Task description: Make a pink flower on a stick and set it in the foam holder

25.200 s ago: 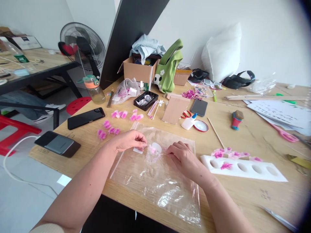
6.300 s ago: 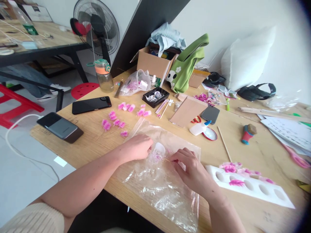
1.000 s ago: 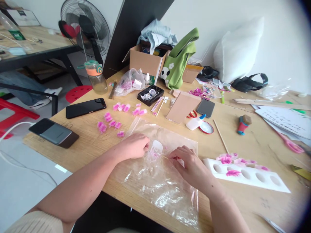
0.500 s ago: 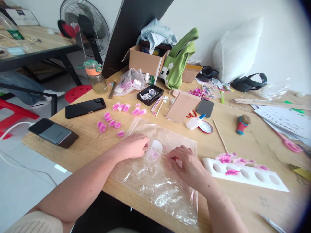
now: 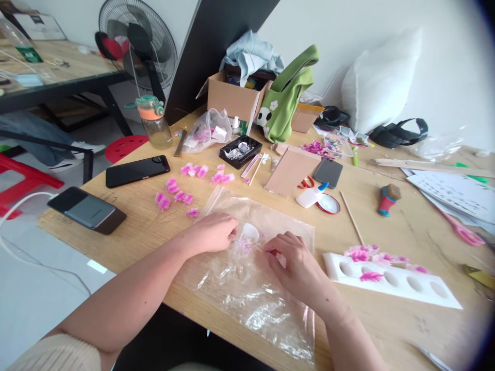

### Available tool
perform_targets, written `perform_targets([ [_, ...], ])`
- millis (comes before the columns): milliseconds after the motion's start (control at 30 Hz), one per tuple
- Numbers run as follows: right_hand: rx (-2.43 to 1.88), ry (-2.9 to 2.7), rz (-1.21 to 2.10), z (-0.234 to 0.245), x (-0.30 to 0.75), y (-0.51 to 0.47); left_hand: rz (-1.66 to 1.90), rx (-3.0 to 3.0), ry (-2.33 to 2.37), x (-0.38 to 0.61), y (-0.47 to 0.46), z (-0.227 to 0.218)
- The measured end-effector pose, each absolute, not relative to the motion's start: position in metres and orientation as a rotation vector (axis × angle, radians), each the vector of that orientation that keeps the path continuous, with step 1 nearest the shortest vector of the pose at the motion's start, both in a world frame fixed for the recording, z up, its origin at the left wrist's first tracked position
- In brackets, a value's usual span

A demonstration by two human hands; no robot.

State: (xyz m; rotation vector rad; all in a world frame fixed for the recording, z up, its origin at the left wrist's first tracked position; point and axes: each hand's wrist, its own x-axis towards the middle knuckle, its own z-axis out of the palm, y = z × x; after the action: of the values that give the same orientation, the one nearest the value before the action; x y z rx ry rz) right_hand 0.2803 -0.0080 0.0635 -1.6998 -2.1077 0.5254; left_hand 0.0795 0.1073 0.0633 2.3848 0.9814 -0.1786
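Observation:
Both my hands rest on a clear plastic bag spread flat on the wooden table. My left hand is closed, its fingertips pinching the edge of a small white spoon-shaped piece that has pink petal bits beside it. My right hand is closed in a pinch just right of those petals; the thin stick it held a moment ago is hidden by the fingers.
Loose pink petals lie left of the bag, with two phones further left. A white mould tray with pink petals sits right. Behind are a glue bottle, cardboard piece, black tray, green bag.
My right hand has slid a little left toward the pink petals, and the thin stick at its fingertips no longer shows. My left hand has stayed put.

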Motion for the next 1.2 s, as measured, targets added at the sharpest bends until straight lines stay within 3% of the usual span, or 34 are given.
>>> perform_targets([
  [1200, -1.63, -2.127, 0.436, 0.058, 0.27, -0.004, -0.18, 2.417, 0.978, 0.08, 0.107, 0.063],
])
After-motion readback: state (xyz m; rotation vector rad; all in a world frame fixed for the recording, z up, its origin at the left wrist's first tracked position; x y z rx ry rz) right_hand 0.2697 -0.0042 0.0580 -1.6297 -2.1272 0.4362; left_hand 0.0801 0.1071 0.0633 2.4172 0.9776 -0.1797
